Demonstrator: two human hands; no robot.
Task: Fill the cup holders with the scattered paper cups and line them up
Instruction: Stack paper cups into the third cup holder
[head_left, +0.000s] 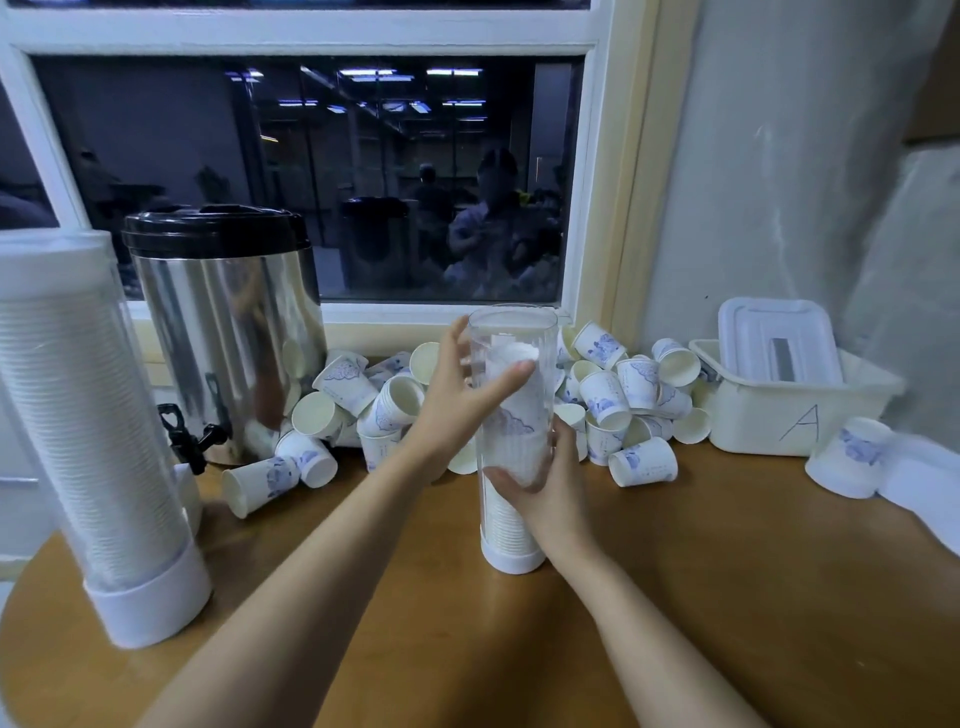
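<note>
In the head view the clear cup holder stands upright on the counter, its long axis vertical and its mouth up, before the scattered paper cups. The left hand grips its upper part and the right hand grips lower.

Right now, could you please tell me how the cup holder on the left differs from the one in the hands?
The left cup holder is packed with stacked cups almost to its top; the held cup holder is filled only partway. The left cup holder stands untouched; the held cup holder is gripped by the left hand high up and the right hand lower. Both are clear upright tubes with white bases.
</note>
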